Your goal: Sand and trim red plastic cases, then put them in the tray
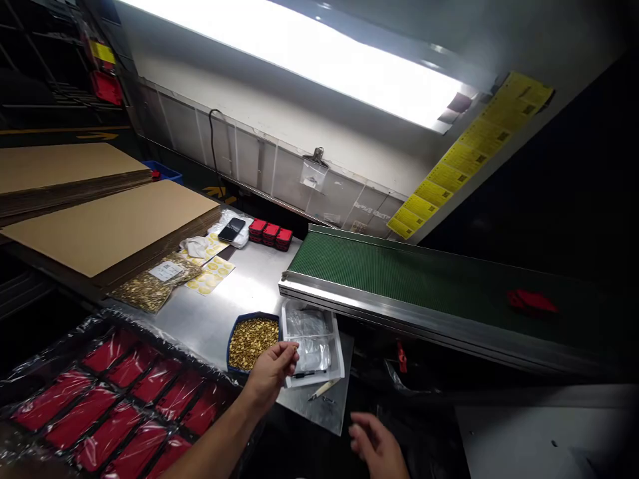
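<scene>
My left hand is above the right edge of a blue bin filled with small brass-coloured metal parts. Its thumb and forefinger are pinched together; whatever is between them is too small to make out. Lower right, my right hand hovers over a dark area with half-bent fingers apart and nothing visible in them. Beside the bin stands a white divided tray with see-through plastic bags. A cream-handled tool lies just below the tray on the metal table.
A green conveyor belt runs right, carrying red pieces. Stacked red-and-black blocks, a phone, sticker sheets and a bag of brass parts lie behind. Cardboard and plastic-covered red pieces are left.
</scene>
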A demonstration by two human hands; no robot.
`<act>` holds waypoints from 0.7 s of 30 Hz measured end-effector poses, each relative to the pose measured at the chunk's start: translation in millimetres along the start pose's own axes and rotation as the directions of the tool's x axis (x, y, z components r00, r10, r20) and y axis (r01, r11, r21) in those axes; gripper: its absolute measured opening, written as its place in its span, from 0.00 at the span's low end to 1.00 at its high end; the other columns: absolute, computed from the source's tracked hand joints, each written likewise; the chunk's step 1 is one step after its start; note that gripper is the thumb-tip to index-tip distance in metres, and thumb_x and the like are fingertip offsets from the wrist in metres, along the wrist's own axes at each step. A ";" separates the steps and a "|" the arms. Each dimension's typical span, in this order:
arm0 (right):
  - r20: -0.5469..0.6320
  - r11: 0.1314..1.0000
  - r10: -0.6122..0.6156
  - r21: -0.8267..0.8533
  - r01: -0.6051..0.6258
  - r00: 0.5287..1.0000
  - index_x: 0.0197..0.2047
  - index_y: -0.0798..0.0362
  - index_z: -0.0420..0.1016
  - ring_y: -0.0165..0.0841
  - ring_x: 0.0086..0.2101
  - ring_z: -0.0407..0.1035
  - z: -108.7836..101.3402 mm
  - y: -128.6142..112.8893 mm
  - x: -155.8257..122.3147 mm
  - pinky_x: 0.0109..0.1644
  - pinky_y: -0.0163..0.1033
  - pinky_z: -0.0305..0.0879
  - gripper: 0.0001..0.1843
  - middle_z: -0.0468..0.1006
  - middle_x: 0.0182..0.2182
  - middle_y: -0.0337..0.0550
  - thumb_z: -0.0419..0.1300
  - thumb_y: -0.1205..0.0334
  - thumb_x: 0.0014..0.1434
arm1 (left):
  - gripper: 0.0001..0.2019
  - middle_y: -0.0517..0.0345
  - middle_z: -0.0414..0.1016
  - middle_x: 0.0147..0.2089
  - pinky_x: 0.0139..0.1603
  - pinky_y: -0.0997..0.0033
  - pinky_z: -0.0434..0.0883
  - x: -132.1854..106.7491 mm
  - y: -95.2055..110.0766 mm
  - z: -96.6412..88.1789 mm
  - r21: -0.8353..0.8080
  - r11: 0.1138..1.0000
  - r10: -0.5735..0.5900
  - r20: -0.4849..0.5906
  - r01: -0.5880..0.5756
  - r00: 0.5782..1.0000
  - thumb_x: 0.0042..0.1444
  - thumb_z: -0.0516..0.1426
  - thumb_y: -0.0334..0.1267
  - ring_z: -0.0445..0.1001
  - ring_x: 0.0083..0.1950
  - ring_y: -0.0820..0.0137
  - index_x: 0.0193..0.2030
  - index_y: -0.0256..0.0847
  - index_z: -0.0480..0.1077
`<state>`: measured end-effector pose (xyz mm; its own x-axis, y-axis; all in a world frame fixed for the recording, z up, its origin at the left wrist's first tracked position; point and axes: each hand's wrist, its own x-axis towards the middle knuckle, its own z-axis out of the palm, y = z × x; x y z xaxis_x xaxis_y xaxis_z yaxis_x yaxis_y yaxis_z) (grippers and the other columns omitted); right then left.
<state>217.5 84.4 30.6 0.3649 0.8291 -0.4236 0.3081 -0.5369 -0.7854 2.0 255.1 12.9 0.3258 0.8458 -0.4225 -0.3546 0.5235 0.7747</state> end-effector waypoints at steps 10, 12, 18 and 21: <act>-0.078 0.823 -0.560 0.067 0.565 0.825 0.49 0.47 0.78 0.33 0.37 0.71 2.3 -144.8 -16.2 0.41 0.37 0.70 0.13 0.74 0.38 0.44 0.59 0.59 0.62 | 0.17 0.59 0.67 0.27 0.30 0.79 0.64 -68.9 26.4 80.3 -0.335 0.904 -0.128 0.379 0.265 0.916 0.48 0.69 0.47 0.64 0.27 0.78 0.31 0.35 0.72; -0.067 0.831 -0.552 0.042 0.555 0.831 0.46 0.47 0.79 0.32 0.35 0.70 -0.2 -142.6 -15.5 0.39 0.37 0.69 0.11 0.74 0.35 0.43 0.60 0.59 0.62 | 0.17 0.60 0.66 0.25 0.27 0.80 0.61 -69.3 25.7 83.0 -0.314 0.909 -0.137 0.394 0.273 0.909 0.48 0.69 0.46 0.62 0.25 0.79 0.29 0.35 0.71; -0.139 0.877 -0.408 0.216 0.429 0.902 0.38 0.51 0.80 0.30 0.29 0.68 -6.8 -131.7 -14.7 0.33 0.36 0.67 0.10 0.74 0.30 0.41 0.63 0.54 0.58 | 0.17 0.60 0.67 0.24 0.25 0.80 0.59 -70.1 17.2 88.0 -0.272 0.918 -0.183 0.353 0.288 0.918 0.46 0.70 0.47 0.62 0.24 0.78 0.28 0.35 0.73; -0.141 0.868 -0.223 0.422 0.262 0.965 0.39 0.53 0.78 0.28 0.25 0.67 -8.9 -122.4 -9.7 0.30 0.35 0.66 0.15 0.77 0.29 0.41 0.66 0.51 0.55 | 0.14 0.59 0.70 0.26 0.29 0.79 0.63 -67.5 15.7 86.6 -0.187 0.964 -0.129 0.289 0.189 0.949 0.46 0.69 0.46 0.65 0.27 0.76 0.32 0.38 0.76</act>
<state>184.1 140.6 134.8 0.4075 0.8972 -0.1701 -0.0074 -0.1831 -0.9831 50.4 197.4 94.3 0.6079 0.7050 -0.3653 -0.4447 0.6834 0.5790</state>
